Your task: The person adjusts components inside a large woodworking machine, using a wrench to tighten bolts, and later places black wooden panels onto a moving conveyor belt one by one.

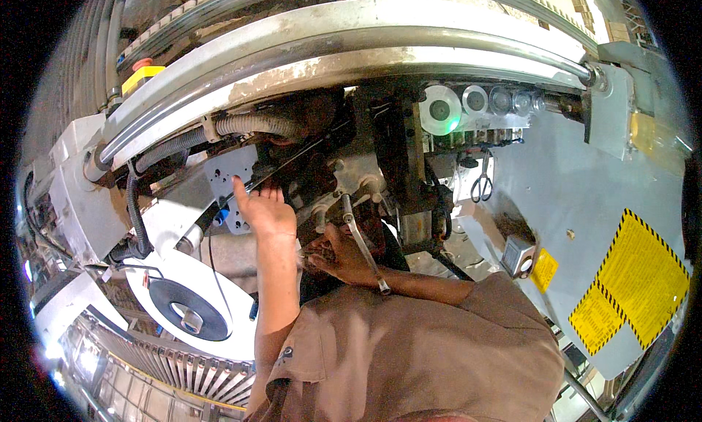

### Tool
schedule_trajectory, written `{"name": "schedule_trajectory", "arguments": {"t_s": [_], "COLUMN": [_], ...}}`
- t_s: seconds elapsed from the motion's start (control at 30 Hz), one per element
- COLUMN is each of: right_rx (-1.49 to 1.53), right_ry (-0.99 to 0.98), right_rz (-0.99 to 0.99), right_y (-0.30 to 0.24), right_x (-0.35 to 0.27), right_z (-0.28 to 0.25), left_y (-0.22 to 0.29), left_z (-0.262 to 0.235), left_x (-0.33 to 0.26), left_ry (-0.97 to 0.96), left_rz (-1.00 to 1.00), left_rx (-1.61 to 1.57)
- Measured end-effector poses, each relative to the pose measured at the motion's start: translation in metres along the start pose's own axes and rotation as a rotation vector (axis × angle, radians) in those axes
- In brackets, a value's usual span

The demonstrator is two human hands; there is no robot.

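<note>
My left hand (265, 208) is raised inside the machine, palm up, thumb and fingers stretched apart, holding nothing I can see. It is beside a grey plate with holes (232, 177) and a thin dark rod (296, 159). Lower and to the right, my right hand (342, 260) reaches left among shadowed machine parts. Its thumb points up, apart from the other fingers, and shadow partly covers the fingertips. A slim metal lever (362, 243) slants down in front of that hand and forearm. Just above are metal shafts and fittings (358, 184).
A long roller (409, 38) crosses the top. Ribbed hose (256, 126) runs at upper left, near a red button on a yellow box (142, 72). A white reel with a dark hub (189, 309) stands at left. Scissors (482, 182) hang right, beside a grey panel with yellow labels (643, 276).
</note>
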State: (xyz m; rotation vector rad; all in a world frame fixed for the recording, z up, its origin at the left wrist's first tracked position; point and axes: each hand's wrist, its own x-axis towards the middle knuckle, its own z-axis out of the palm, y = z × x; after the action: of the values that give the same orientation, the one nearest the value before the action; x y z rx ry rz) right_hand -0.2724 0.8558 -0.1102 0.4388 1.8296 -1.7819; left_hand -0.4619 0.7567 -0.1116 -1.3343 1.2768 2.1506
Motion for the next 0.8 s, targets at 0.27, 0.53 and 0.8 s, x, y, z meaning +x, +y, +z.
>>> {"name": "schedule_trajectory", "arguments": {"t_s": [0.27, 0.53, 0.8], "right_rx": [0.012, -0.176, 0.004], "right_ry": [0.013, 0.012, 0.117], "right_rz": [-0.014, -0.032, -0.110], "right_y": [0.014, 0.009, 0.001], "right_x": [-0.001, 0.000, -0.003], "right_z": [0.004, 0.003, 0.005], "left_y": [0.000, 0.006, 0.023], "left_z": [0.035, 0.037, 0.020], "left_x": [-0.013, -0.008, -0.008], "left_ry": [0.029, -0.184, -0.125], "left_rz": [-0.042, -0.136, -0.265], "left_rx": [-0.039, -0.069, 0.035]}}
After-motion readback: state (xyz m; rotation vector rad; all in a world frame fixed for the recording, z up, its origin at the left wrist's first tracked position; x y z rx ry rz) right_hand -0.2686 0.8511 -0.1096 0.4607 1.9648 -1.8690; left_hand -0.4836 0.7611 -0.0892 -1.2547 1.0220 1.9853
